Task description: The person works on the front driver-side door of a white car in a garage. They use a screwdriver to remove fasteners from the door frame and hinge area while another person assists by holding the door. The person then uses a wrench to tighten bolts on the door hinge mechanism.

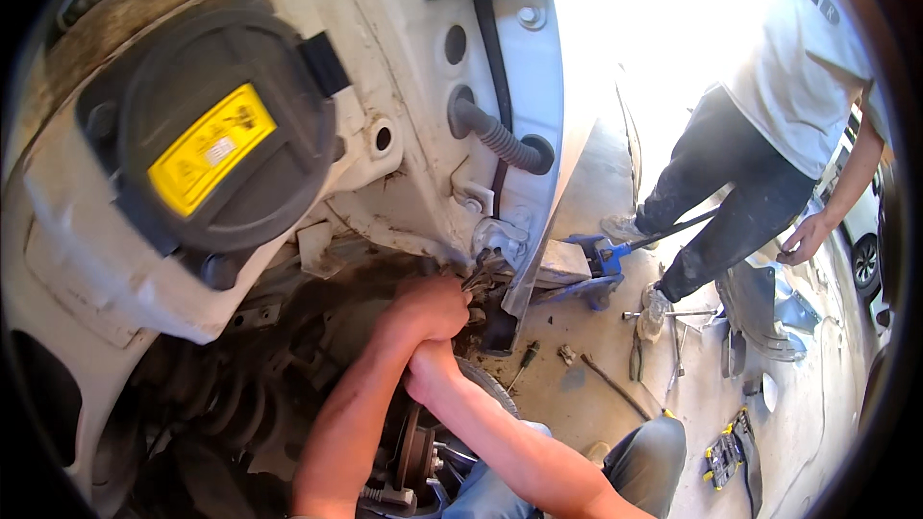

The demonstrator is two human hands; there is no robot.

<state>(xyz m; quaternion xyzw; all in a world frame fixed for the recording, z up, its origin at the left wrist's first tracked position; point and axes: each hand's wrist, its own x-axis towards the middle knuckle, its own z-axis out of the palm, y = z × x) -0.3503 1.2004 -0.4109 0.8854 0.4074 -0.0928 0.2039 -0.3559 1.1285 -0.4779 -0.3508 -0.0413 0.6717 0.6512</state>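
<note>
so, metal piece point(488, 263) at lower corner of white panel point(409, 67), just beside left hand point(433, 308). probably light, stiff, gritty; take near end. left grip curled, contents hidden; right hand point(424, 372) grip: can't tell.

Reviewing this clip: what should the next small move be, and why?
Probably a small, careful adjustment of the left hand at the metal fitting below the pale body panel. That hand is right beside the fitting, and the right hand is close by the left wrist, partly hidden. The exact grip can't be made out.
</note>
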